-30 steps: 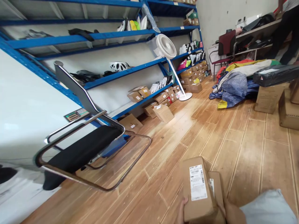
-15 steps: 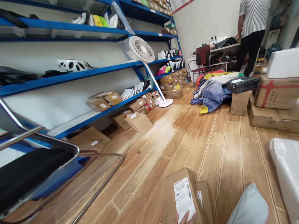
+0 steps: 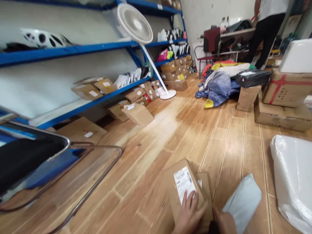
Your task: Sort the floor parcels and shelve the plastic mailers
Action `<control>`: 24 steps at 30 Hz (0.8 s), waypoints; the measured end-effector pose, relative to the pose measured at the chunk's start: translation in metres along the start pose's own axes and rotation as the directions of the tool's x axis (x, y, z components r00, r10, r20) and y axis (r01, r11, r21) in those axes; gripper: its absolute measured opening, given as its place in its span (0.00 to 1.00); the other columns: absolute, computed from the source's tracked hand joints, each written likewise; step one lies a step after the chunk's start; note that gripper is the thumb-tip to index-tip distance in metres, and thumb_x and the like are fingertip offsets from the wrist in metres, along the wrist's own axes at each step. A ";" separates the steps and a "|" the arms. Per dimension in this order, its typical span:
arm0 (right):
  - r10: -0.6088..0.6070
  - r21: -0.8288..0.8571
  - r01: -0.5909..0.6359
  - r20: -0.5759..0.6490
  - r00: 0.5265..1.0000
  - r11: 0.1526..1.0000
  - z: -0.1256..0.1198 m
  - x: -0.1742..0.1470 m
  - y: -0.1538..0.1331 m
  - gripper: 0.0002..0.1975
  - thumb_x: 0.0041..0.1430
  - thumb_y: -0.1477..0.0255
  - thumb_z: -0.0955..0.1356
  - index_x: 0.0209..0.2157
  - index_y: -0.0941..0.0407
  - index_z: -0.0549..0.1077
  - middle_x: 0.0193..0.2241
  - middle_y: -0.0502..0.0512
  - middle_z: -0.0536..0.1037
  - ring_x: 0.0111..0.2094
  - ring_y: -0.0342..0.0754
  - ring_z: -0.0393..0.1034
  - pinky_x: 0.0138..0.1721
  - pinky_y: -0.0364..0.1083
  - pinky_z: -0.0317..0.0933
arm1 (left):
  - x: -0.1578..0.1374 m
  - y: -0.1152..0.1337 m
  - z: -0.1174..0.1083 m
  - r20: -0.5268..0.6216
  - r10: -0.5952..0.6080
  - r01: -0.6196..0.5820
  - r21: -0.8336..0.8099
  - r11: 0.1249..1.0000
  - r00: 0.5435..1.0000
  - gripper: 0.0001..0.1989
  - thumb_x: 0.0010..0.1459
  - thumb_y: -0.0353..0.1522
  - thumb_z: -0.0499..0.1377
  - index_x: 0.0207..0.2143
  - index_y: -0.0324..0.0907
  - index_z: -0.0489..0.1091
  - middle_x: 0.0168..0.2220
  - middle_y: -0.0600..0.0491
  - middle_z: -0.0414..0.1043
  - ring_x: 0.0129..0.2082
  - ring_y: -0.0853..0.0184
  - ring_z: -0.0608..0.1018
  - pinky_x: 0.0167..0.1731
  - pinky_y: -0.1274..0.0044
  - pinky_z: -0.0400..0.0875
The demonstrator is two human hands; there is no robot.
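A cardboard box [image 3: 170, 185] with a white shipping label [image 3: 183, 182] stands low in front of me. My left hand [image 3: 190, 211] lies on the lower part of that label, fingers stretched out and slightly apart. Behind it to the right is a second cardboard box [image 3: 207, 188], partly covered by the first. My right hand [image 3: 224, 222] is beside this second box, at the bottom edge of the view. Its fingers are blurred and mostly hidden. Just right of it is a smooth pale blue-grey shape [image 3: 246, 201], whose kind I cannot make out.
A metal-framed chair [image 3: 97, 185] stands at the left. Blue shelves [image 3: 97, 47] hold boxes and packets, with a white fan [image 3: 135, 24] beside them. A plastic-wrapped white package [image 3: 292, 175] is at the right. Farther back are piled fabric [image 3: 219, 87], stacked cartons [image 3: 282, 113] and a standing person [image 3: 265, 35].
The view has tipped downward. More of my left hand shows on the label, and my right hand has come into view beside the second box.
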State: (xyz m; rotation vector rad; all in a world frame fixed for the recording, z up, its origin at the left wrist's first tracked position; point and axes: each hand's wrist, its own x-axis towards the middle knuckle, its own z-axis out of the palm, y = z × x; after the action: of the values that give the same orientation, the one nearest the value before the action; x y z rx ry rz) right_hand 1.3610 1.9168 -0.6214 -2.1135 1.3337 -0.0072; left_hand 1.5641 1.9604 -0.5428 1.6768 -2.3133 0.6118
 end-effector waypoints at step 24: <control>-0.052 0.023 0.048 0.173 0.984 0.999 0.007 0.009 0.011 0.38 0.46 0.67 0.72 0.62 0.43 0.67 0.41 0.52 0.86 0.44 0.60 0.81 0.38 0.44 0.67 | 0.063 -0.065 -0.066 0.658 -0.709 0.937 0.015 0.349 0.254 0.56 0.48 0.45 0.63 0.73 0.35 0.43 0.75 0.27 0.29 0.74 0.35 0.40 0.66 0.41 0.39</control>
State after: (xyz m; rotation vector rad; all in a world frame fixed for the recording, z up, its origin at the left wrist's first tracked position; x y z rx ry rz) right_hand 1.3587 1.9098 -0.6349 -2.0794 1.1736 0.1402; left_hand 1.6005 1.9192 -0.4448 2.6956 -1.1111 -0.6573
